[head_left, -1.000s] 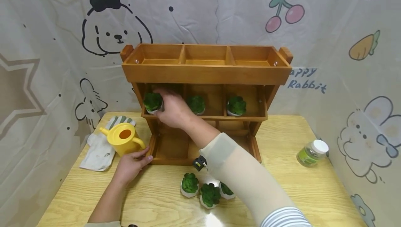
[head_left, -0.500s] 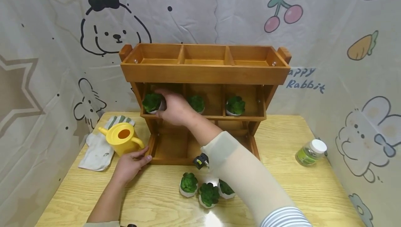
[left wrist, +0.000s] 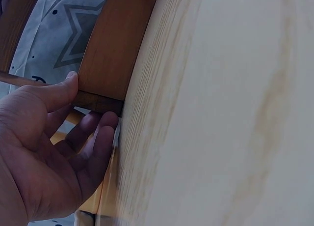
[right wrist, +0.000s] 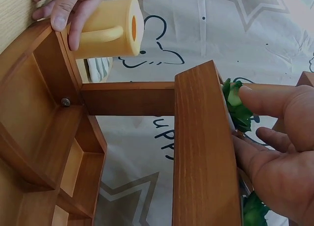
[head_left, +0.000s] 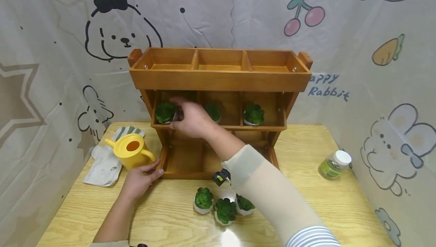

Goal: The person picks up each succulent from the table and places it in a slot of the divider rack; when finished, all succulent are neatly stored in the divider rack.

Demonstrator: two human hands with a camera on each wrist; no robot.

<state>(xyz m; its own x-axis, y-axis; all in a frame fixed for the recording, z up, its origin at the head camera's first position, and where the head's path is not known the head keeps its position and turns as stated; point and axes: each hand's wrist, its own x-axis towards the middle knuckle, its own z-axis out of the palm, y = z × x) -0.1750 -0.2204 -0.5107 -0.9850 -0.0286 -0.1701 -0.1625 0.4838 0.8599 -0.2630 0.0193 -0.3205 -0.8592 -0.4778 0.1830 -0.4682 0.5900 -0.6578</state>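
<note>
A three-tier wooden shelf (head_left: 218, 80) stands on the table. My right hand (head_left: 194, 120) reaches into its middle tier, thumb and fingertips at either side of a small potted succulent (head_left: 165, 112) in the left compartment. In the right wrist view, the thumb of my right hand (right wrist: 289, 137) meets the green leaves (right wrist: 237, 108), while the front board (right wrist: 201, 147) hides most of the pot. Low at the shelf's left, my left hand (head_left: 139, 180) grips the corner of the bottom tier. The left wrist view has this hand (left wrist: 59, 142) with thumb and fingers about the board's end (left wrist: 100, 100).
More succulents sit in the middle (head_left: 213, 111) and right (head_left: 253, 114) compartments. Several stand on the table in front, one a potted succulent (head_left: 203, 200). A yellow watering can (head_left: 131, 154) and gloves (head_left: 105, 165) lie left; a white-lidded jar (head_left: 335, 164) stands right.
My right hand has shifted slightly right against the shelf, its fingers a little wider around the succulent. My left hand keeps its place at the shelf corner. The head view has drifted a little.
</note>
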